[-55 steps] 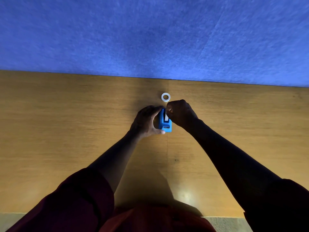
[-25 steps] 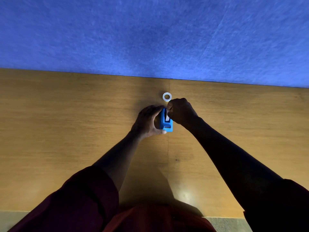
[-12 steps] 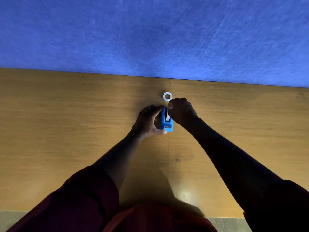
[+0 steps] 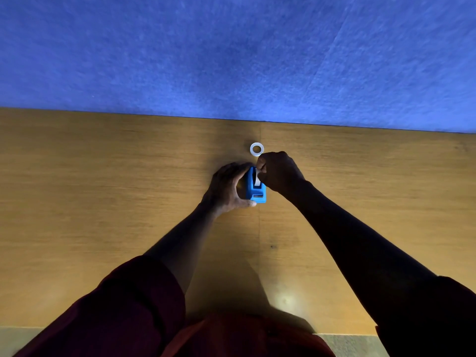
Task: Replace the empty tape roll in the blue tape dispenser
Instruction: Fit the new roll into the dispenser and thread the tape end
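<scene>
Dispenser (image 4: 253, 188) gripped by left hand (image 4: 226, 186); right hand (image 4: 279, 171) pinching tape (image 4: 257, 180)

Blue dispenser (image 4: 253, 188); white ring (image 4: 256, 149); yellow-brown wood-grain table (image 4: 103, 189); blue wall (image 4: 231, 52).

The tape dispenser (image 4: 255, 188) is standing on the table (image 4: 103, 202), near the middle, and it is serving here as the landmark. The left hand (image 4: 226, 186) is lying against the left side of the dispenser, with its thumb touching the near corner. The right hand (image 4: 279, 172) is sitting at the right side and over the far end of the dispenser, touching the strip of tape (image 4: 257, 179) on top. The small ring (image 4: 256, 149) is lying on the table just behind the dispenser, beside the right hand. The wall panel (image 4: 231, 60) is rising behind the table, well behind the ring.
</scene>
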Motion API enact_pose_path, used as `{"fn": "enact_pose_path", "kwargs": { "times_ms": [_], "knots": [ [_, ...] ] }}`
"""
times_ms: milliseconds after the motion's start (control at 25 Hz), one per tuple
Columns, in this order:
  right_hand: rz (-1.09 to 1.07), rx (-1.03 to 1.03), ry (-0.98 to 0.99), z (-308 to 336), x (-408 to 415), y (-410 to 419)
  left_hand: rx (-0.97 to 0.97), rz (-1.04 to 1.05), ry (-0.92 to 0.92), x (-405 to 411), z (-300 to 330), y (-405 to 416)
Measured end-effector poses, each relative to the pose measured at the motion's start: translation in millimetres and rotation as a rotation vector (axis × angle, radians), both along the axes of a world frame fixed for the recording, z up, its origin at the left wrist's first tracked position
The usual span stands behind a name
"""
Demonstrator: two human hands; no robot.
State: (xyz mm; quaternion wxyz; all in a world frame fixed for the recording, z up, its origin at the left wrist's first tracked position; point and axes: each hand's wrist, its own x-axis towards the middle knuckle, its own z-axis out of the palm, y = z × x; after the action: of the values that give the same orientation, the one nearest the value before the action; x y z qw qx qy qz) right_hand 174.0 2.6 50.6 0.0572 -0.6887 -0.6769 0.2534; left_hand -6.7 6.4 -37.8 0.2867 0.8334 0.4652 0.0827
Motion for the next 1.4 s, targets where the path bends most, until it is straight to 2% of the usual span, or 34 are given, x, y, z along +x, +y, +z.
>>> {"fn": "enact_pose_path", "kwargs": {
  "times_ms": [280,600,1400],
  "knots": [
    [0.049,0.04,-0.051,3.6,-0.6,0.6,-0.025,-0.001,0.015,-0.1,0.7,1.6],
    [0.005,0.017,0.031,-0.6,1.0,0.1,-0.008,0.01,0.019,0.4,-3.4,0.5],
    [0.056,0.036,0.067,-5.0,4.5,1.7,-0.02,0.011,0.027,0.1,-2.9,1.7]
  ]
}}
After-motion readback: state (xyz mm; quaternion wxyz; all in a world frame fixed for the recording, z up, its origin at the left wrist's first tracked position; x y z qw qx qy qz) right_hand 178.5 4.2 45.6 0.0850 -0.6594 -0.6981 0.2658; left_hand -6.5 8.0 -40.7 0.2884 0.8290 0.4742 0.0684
